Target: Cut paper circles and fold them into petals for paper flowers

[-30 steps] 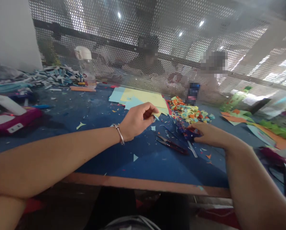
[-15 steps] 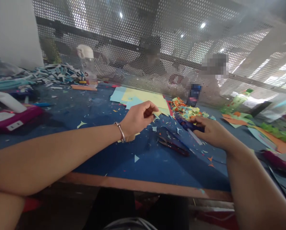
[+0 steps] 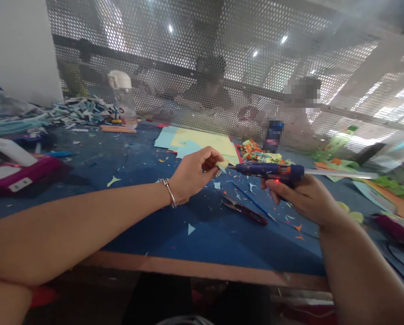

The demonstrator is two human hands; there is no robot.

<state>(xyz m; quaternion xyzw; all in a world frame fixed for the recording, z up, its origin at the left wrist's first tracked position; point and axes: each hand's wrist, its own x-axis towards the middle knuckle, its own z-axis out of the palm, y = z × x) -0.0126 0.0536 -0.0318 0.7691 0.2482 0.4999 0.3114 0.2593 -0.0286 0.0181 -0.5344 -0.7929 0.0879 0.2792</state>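
My left hand point(image 3: 193, 174) hovers over the blue table, its fingers pinched on a small yellow paper piece point(image 3: 222, 164). My right hand point(image 3: 301, 196) grips a blue glue gun point(image 3: 269, 170) held level above the table. A red light glows on the gun's body and a white glue stick point(image 3: 340, 174) juts from its back end. The gun's nozzle points left and its tip meets the paper piece in my left fingers. Red-handled scissors point(image 3: 244, 210) lie on the table just below both hands.
Yellow and light-blue paper sheets point(image 3: 202, 140) lie beyond my hands, with a heap of coloured scraps point(image 3: 259, 152) to their right. A clear bottle point(image 3: 122, 97) stands at the perforated screen. A pink and white device point(image 3: 16, 169) sits far left. Orange and green paper point(image 3: 387, 192) lies right.
My right hand has lifted the glue gun off the table and turned it level, bringing its nozzle to the paper piece. My left hand has stayed almost still.
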